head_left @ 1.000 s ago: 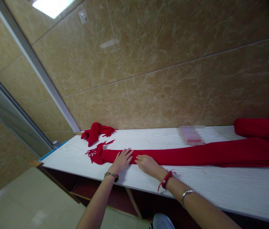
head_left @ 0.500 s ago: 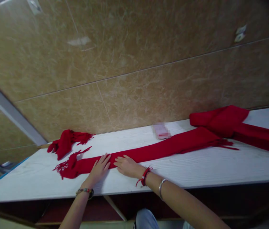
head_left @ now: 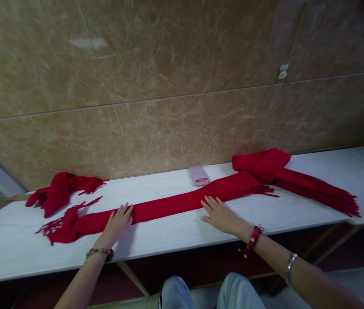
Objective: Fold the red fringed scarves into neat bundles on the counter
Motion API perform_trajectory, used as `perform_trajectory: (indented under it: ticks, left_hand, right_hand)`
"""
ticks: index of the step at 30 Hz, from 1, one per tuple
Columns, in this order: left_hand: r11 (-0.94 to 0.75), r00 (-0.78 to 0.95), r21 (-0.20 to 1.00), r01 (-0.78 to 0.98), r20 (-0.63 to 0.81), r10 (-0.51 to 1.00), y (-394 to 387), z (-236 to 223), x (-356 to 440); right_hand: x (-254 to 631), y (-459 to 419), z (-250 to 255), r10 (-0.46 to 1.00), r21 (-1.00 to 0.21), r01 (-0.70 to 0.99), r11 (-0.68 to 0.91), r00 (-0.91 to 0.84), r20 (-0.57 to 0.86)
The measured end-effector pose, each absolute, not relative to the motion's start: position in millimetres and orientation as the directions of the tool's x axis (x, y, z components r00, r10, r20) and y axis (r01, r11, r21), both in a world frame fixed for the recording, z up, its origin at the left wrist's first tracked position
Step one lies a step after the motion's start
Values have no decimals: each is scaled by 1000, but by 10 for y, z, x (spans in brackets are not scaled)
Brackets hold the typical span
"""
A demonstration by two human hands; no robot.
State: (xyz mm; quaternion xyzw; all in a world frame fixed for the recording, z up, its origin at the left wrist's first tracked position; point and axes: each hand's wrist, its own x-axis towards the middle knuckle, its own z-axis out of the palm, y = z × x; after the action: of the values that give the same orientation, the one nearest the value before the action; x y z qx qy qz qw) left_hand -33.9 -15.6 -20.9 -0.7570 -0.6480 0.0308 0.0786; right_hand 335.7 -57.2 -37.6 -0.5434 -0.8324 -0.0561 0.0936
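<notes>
A long red scarf (head_left: 169,204) with fringed ends lies stretched along a white wood-grain table (head_left: 182,231). My left hand (head_left: 117,222) rests flat on its near edge toward the left end, fingers spread. My right hand (head_left: 219,212) lies flat and open at the scarf's near edge, further right. Beyond my right hand a second red scarf (head_left: 285,176) lies folded over, its fringe reaching right.
A bunched red scarf (head_left: 59,190) sits at the table's far left by the tan tiled wall (head_left: 182,86). A small pink blurred object (head_left: 199,175) lies near the wall. My knees (head_left: 201,292) show below the table's front edge.
My right hand has slid right along the scarf, away from my left hand. The view has swung right, bringing more of the second scarf and table into sight.
</notes>
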Motion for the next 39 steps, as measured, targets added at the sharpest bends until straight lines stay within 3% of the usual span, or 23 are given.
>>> perform_trajectory:
  ticks: [4, 12, 21, 31, 39]
  left_hand:
    - [-324, 328, -60, 944, 109, 938, -119, -141, 259]
    - [-556, 558, 153, 817, 34, 829, 348, -138, 839]
    - [-552, 563, 147, 821, -46, 825, 713, 19, 959]
    - [-497, 540, 229, 837, -199, 818, 834, 44, 559]
    - [-478, 540, 283, 831, -204, 817, 807, 42, 374]
  right_hand:
    - [3184, -532, -287, 850, 11, 893, 450, -433, 301]
    - [2852, -412, -217, 694, 124, 764, 633, -631, 346]
    - [2693, -382, -245, 551, 293, 636, 714, -768, 326]
    - [2409, -324, -230, 527, 297, 603, 740, -795, 302]
    - [2315, -269, -195, 495, 309, 555, 773, -831, 253]
